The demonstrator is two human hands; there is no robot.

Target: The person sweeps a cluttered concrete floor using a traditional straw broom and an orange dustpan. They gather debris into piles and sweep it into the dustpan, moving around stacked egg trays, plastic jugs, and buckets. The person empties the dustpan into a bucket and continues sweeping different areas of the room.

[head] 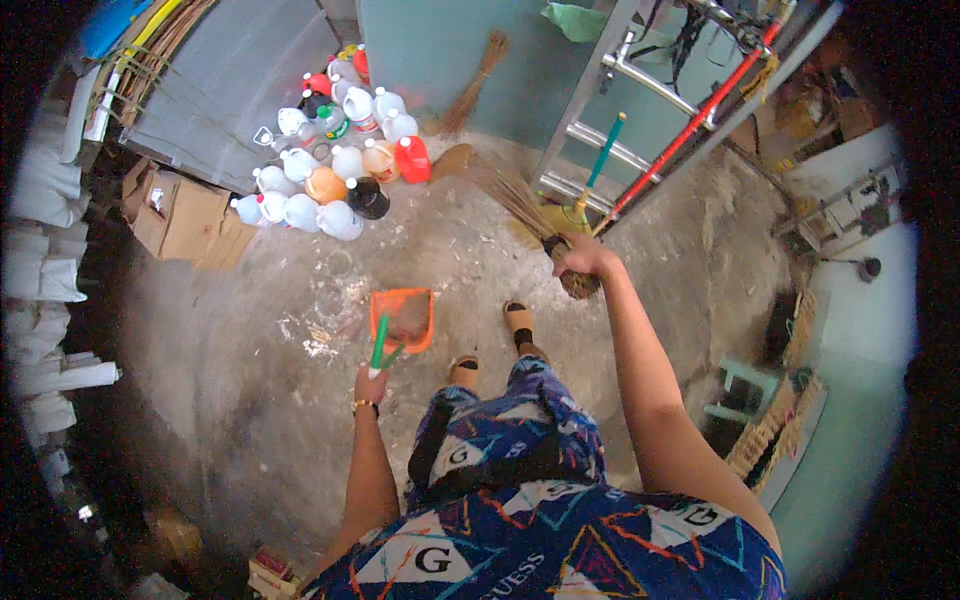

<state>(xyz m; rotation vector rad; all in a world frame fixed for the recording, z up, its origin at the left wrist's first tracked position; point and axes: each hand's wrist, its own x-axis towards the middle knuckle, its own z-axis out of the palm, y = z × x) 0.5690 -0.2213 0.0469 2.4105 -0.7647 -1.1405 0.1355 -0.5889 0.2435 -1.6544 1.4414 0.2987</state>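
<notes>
My left hand grips the green handle of an orange dustpan, whose pan is low over the concrete floor, with some blurred dirt in it. In my right hand is a stick broom, held around its bound end with the bristles pointing up and left, away from me. White debris is scattered on the floor left of the dustpan. Both my feet, in sandals, stand just behind and to the right of the pan.
Several plastic jugs cluster beyond the dustpan, beside a flattened cardboard box. An aluminium ladder leans at the far right, with a teal-handled broom and a red pole. Another stick broom rests against the wall.
</notes>
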